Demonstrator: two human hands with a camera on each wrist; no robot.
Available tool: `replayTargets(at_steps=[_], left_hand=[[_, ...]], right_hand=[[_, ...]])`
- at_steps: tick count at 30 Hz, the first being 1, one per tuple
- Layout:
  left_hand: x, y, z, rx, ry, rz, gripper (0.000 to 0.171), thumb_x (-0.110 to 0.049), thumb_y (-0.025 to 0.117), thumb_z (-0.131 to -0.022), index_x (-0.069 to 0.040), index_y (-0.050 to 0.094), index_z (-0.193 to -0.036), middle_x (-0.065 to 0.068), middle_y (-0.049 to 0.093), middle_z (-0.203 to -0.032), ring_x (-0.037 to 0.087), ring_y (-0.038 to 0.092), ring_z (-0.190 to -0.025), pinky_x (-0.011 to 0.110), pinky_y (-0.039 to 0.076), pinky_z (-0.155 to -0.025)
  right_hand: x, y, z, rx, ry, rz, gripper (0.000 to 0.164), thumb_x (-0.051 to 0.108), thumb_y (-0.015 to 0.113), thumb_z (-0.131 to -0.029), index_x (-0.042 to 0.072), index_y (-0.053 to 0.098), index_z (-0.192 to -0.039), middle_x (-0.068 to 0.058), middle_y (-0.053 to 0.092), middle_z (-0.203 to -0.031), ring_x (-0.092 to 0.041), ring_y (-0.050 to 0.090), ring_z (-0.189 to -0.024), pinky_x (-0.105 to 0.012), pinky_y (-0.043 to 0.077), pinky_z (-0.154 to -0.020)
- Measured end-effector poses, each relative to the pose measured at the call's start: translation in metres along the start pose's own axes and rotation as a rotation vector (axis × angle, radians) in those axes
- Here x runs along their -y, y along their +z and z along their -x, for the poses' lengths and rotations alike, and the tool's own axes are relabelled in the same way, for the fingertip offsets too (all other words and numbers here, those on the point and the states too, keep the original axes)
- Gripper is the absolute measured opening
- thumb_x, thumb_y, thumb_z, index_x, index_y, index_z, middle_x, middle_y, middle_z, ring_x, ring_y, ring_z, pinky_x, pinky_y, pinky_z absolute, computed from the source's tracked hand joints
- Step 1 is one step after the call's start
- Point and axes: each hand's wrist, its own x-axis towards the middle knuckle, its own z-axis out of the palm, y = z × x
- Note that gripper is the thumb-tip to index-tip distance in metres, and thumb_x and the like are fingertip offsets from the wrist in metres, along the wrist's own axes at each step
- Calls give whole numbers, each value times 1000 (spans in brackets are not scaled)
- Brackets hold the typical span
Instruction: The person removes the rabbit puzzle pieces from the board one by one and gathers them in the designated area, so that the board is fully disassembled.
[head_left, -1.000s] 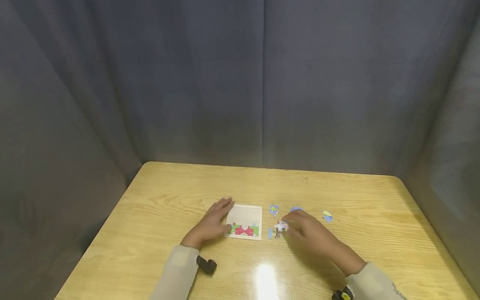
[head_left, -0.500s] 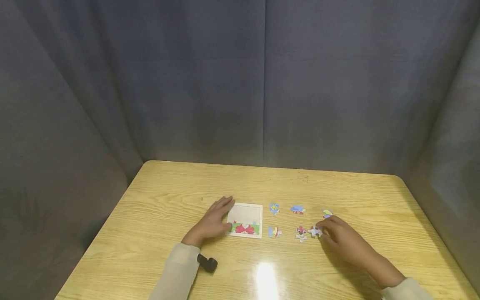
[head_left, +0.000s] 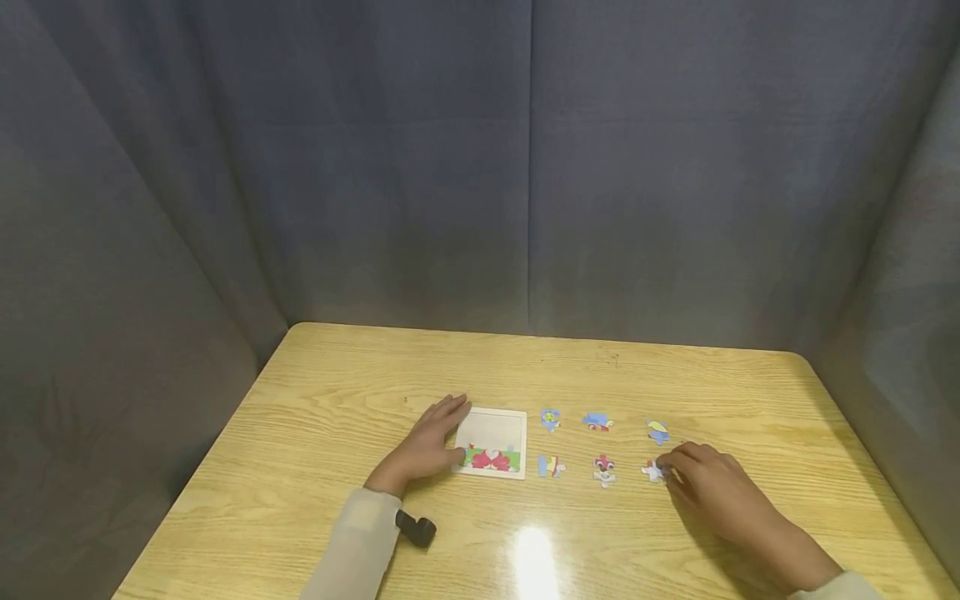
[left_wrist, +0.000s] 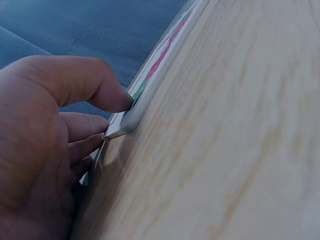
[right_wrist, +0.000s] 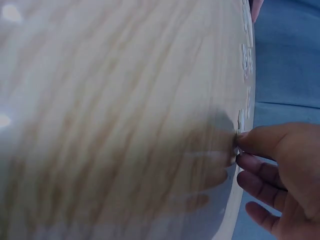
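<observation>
On a wooden table (head_left: 360, 367), steadying a puzzle tray (head_left: 491, 429) with the left hand (head_left: 423, 446) while pinching a piece off to its right with the right hand (head_left: 716, 483).
Resting spread left-hand fingers and thumb along the tray's left side, presumably to stop any sliding; gripping a white-and-red piece (head_left: 652, 472) between right thumb and fingertips, well right of the tray. Also lying picture-up to the tray's right, in two spaced rows likely meant for easy viewing: blue-and-red piece (head_left: 597, 422), yellow-and-blue piece (head_left: 658, 431) and yellow-flower piece (head_left: 551, 418) farther off, striped piece (head_left: 551, 467) and face piece (head_left: 603, 471) nearer. Compared with half a second ago, now holding the white-and-red piece farther right of the tray, apart from the face piece, with the yellow-and-blue piece uncovered.
</observation>
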Motion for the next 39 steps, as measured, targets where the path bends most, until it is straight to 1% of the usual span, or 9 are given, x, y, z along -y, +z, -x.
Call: replayTargets(at_steps=[3, 8, 15, 19, 22, 30, 33, 36, 39], left_hand=[[-1, -1, 0, -3, 1, 10, 81, -19, 61, -79, -12, 30, -153, 0, 18, -162, 27, 4, -149, 61, 8, -115], [0, 0, 0, -2, -6, 10, 81, -20, 61, -79, -13, 30, -154, -1, 17, -162, 26, 4, -149, 61, 7, -115], [1, 2, -1, -8, -15, 6, 82, -20, 62, -77, -13, 31, -153, -1, 18, -161, 25, 4, -149, 61, 8, -115], [0, 1, 0, -3, -20, 23, 82, -19, 61, -77, -13, 31, -153, -1, 19, -161, 27, 4, -149, 61, 7, -115], [-1, 1, 0, -1, -21, 28, 82, -19, 61, -77, -13, 31, -153, -1, 18, -161, 26, 4, -149, 61, 7, -115], [-1, 1, 0, -5, -19, 24, 82, -19, 61, -77, -13, 31, -153, -1, 18, -161, 25, 4, -149, 61, 8, -115], [-1, 1, 0, -4, -21, 30, 83, -19, 61, -77, -13, 31, -153, -1, 18, -162, 26, 4, -149, 62, 7, -115], [-2, 1, 0, -6, -23, 30, 83, -19, 61, -77, -13, 30, -154, -1, 17, -162, 27, 4, -149, 62, 7, -115], [-1, 2, 0, -6, -22, 23, 82, -19, 60, -78, -13, 30, -154, -2, 17, -162, 27, 3, -149, 61, 7, -115]], right_hand=[[-1, 1, 0, -35, -34, 3, 26, 8, 80, -78, 9, 73, -103, 2, 66, -97, -13, 65, -83, -32, 56, -67], [-2, 3, 1, -45, -37, -20, 26, 5, 80, -77, 8, 73, -102, 0, 67, -99, -16, 66, -87, -32, 58, -72], [-2, 6, 3, 0, -4, -83, 26, 2, 77, -80, 5, 71, -105, -3, 65, -102, -18, 66, -90, -26, 57, -75], [-2, 5, 4, 24, 7, -116, 26, 1, 75, -81, 3, 70, -106, -3, 64, -102, -18, 66, -88, -21, 56, -74], [-2, 4, 5, 33, 14, -124, 25, 2, 75, -82, 3, 69, -106, -3, 64, -103, -18, 65, -88, -21, 56, -73], [-1, 0, 4, 86, 68, -158, 27, 8, 73, -86, 4, 67, -112, -2, 63, -106, -16, 63, -90, -26, 56, -75], [-1, 1, 3, 74, 82, -156, 29, 12, 72, -87, 5, 66, -115, -2, 62, -109, -17, 62, -94, -31, 56, -79], [2, 3, -1, 52, 98, -179, 35, 15, 70, -90, 3, 62, -122, -5, 61, -114, -21, 62, -98, -36, 56, -81], [8, 6, -9, 34, 113, -209, 41, 18, 68, -92, 2, 58, -128, -8, 59, -117, -21, 61, -96, -34, 56, -79]])
